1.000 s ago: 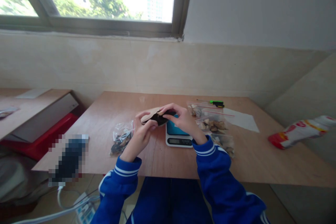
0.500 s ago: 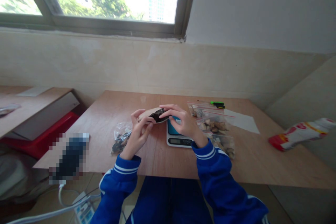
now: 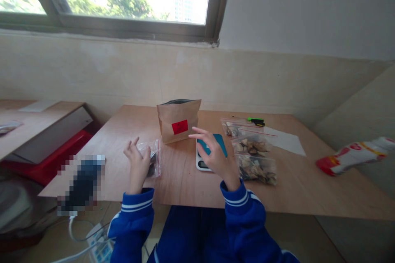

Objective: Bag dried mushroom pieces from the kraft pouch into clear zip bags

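A brown kraft paper pouch with a red label stands upright on the table, its top gaping. My left hand is open above a clear zip bag of dark dried pieces and hides part of it; whether it touches the bag I cannot tell. Over a white kitchen scale with a blue top, my right hand hovers, empty, fingers apart. It covers much of the scale and its display. Clear zip bags of pale dried slices lie to the right of the scale.
Behind the zip bags are a white paper sheet and a green-and-black pen-like tool. A red-and-white bottle is at the far right. At the table's left edge a dark blurred-out object has a white cable running from it.
The pouch, held between both hands earlier, now stands on the table, let go. My left hand has moved left and down towards the zip bag; the right has opened near the scale.
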`<state>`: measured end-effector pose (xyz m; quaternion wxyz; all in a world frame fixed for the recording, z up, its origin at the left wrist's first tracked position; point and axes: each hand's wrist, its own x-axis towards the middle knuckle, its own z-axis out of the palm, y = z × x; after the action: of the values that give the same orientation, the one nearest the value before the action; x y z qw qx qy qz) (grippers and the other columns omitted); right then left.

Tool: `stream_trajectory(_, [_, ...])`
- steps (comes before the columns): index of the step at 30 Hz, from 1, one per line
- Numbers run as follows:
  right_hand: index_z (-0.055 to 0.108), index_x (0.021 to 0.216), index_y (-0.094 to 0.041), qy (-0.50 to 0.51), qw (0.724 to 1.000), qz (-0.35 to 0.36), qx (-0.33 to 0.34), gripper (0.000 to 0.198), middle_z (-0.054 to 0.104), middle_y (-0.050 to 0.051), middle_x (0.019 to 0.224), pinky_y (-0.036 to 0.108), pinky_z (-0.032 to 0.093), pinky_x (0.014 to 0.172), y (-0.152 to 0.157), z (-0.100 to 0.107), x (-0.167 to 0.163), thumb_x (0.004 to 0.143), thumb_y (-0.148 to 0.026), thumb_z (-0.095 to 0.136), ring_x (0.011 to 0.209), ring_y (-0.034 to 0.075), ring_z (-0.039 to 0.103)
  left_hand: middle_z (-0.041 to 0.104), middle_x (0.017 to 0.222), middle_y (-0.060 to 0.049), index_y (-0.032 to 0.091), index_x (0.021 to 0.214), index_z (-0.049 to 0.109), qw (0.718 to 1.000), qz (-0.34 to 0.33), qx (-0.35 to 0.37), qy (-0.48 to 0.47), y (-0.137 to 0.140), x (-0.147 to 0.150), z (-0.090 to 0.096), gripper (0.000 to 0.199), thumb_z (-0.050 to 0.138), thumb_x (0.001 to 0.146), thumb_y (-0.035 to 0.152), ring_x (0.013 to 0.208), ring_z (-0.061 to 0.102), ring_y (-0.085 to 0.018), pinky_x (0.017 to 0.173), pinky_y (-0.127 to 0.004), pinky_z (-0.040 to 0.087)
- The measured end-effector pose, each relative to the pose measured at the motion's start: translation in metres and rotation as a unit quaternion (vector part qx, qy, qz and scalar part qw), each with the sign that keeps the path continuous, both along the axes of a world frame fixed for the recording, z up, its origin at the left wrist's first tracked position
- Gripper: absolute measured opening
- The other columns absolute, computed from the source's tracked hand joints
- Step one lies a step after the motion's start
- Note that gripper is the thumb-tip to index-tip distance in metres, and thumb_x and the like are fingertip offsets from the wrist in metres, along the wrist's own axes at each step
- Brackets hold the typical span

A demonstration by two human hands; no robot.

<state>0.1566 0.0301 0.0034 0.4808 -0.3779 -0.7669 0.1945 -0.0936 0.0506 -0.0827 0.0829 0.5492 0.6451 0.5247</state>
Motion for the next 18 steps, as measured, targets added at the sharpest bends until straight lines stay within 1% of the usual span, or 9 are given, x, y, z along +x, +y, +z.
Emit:
stream_trajectory(2, [0.062, 0.111, -0.025, 0.012, 0.999, 0.023, -0.034, 0.03, 0.058, 0.006, 0.127, 0.039, 0.036, 0.106, -0.005, -0.016, -0.013, 0.09, -0.013, 0.043, 0.121, 0.018, 0.05, 0.036, 0.133, -0.023, 0.005, 0.126, 0.043, 0.995, 0.051, -0.085, -0.001, -0.007, -0.007, -0.013, 0.054, 0.053, 0.081, 0.033, 0.137, 0.022, -0.036, 0.11, -0.055, 0.026])
stream_trajectory(4, [0.061, 0.111, -0.024, 0.023, 0.996, 0.036, -0.078, 0.03, 0.06, 0.006, 0.12, 0.037, 0.039, 0.105, -0.009, -0.033, -0.026, 0.091, -0.014, 0.042, 0.117, 0.017, 0.053, 0.039, 0.13, -0.029, 0.0, 0.121, 0.047, 0.978, 0.105, -0.179, 0.008, -0.012, -0.01, -0.021, 0.055, 0.054, 0.08, 0.036, 0.135, 0.026, -0.041, 0.107, -0.057, 0.029])
stream_trajectory(7, [0.061, 0.113, -0.021, 0.002, 0.987, 0.039, -0.158, 0.031, 0.062, 0.008, 0.113, 0.038, 0.043, 0.101, -0.011, -0.058, -0.044, 0.091, -0.014, 0.041, 0.112, 0.019, 0.057, 0.047, 0.124, -0.029, 0.007, 0.11, 0.057, 0.953, 0.145, -0.265, 0.022, -0.017, -0.012, -0.025, 0.047, 0.054, 0.079, 0.043, 0.128, 0.035, -0.047, 0.098, -0.065, 0.031])
stream_trajectory(9, [0.062, 0.114, -0.019, -0.024, 0.978, 0.037, -0.205, 0.033, 0.063, 0.01, 0.114, 0.04, 0.044, 0.1, -0.012, -0.072, -0.054, 0.09, -0.012, 0.04, 0.112, 0.02, 0.058, 0.052, 0.121, -0.025, 0.013, 0.105, 0.059, 0.951, 0.14, -0.274, 0.029, -0.021, -0.013, -0.023, 0.041, 0.052, 0.08, 0.045, 0.125, 0.038, -0.048, 0.095, -0.069, 0.03])
stream_trajectory(11, [0.063, 0.114, -0.016, -0.035, 0.969, 0.043, -0.239, 0.036, 0.063, 0.013, 0.116, 0.041, 0.044, 0.1, -0.011, -0.082, -0.062, 0.089, -0.01, 0.038, 0.112, 0.022, 0.059, 0.058, 0.117, -0.02, 0.017, 0.105, 0.057, 0.963, 0.103, -0.248, 0.01, -0.025, -0.013, -0.02, 0.036, 0.051, 0.081, 0.044, 0.122, 0.045, -0.043, 0.096, -0.067, 0.031])
stream_trajectory(13, [0.064, 0.112, -0.014, -0.017, 0.965, 0.046, -0.257, 0.036, 0.064, 0.013, 0.115, 0.04, 0.045, 0.101, -0.009, -0.088, -0.069, 0.088, -0.009, 0.039, 0.112, 0.022, 0.06, 0.063, 0.111, -0.015, 0.019, 0.106, 0.052, 0.98, 0.01, -0.185, -0.077, -0.031, -0.013, -0.015, 0.036, 0.054, 0.08, 0.045, 0.112, 0.056, -0.035, 0.095, -0.057, 0.04])
stream_trajectory(14, [0.064, 0.111, -0.015, 0.004, 0.964, 0.045, -0.263, 0.035, 0.065, 0.012, 0.114, 0.04, 0.046, 0.1, -0.008, -0.09, -0.072, 0.087, -0.009, 0.04, 0.11, 0.022, 0.06, 0.065, 0.107, -0.012, 0.02, 0.105, 0.049, 0.978, -0.044, -0.152, -0.133, -0.035, -0.012, -0.013, 0.039, 0.056, 0.079, 0.048, 0.104, 0.062, -0.03, 0.091, -0.051, 0.046])
stream_trajectory(16, [0.064, 0.109, -0.017, 0.063, 0.961, 0.041, -0.266, 0.031, 0.066, 0.01, 0.111, 0.037, 0.049, 0.096, -0.006, -0.091, -0.076, 0.086, -0.01, 0.043, 0.105, 0.02, 0.063, 0.068, 0.098, -0.007, 0.022, 0.104, 0.046, 0.959, -0.129, -0.109, -0.225, -0.042, -0.009, -0.007, 0.045, 0.06, 0.075, 0.054, 0.088, 0.067, -0.024, 0.079, -0.039, 0.054])
stream_trajectory(18, [0.062, 0.108, -0.019, 0.115, 0.962, 0.034, -0.245, 0.028, 0.064, 0.007, 0.108, 0.034, 0.052, 0.091, -0.004, -0.089, -0.077, 0.085, -0.012, 0.049, 0.099, 0.018, 0.064, 0.069, 0.088, -0.004, 0.023, 0.102, 0.045, 0.945, -0.159, -0.104, -0.265, -0.048, -0.003, -0.003, 0.048, 0.063, 0.073, 0.057, 0.076, 0.068, -0.02, 0.069, -0.034, 0.055])
